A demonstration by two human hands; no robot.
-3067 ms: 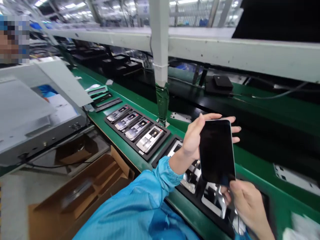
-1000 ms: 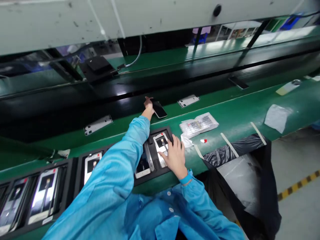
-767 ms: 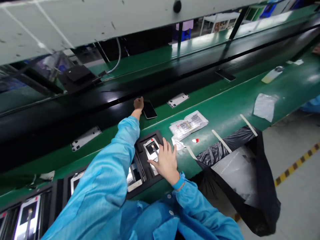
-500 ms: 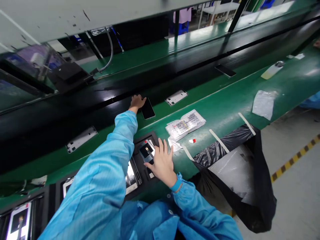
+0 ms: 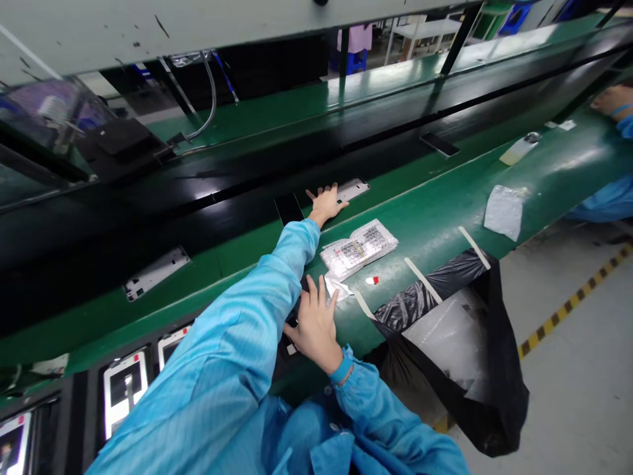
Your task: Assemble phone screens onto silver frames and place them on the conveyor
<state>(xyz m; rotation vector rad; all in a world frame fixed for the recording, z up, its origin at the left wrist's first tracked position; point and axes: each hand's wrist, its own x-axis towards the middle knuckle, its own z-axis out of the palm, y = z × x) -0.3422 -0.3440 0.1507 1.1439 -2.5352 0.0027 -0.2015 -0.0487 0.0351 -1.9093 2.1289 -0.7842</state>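
My left hand is stretched out over the black conveyor belt with its fingers spread, the fingertips at the left end of a white phone back cover. A black-screened phone lies flat on the belt just left of that hand, apart from it. My right hand rests flat, fingers extended, on the right end of a black tray at the near edge of the green bench; it holds nothing.
A clear packet of labelled parts and a small red piece lie on the green bench. A black waste bag hangs off its edge. More trays with phone frames sit at left. Another person's hand shows far right.
My left hand set the black phone down on the belt, let go, and moved right to the white cover with fingers spread. My right hand stayed flat on the tray.
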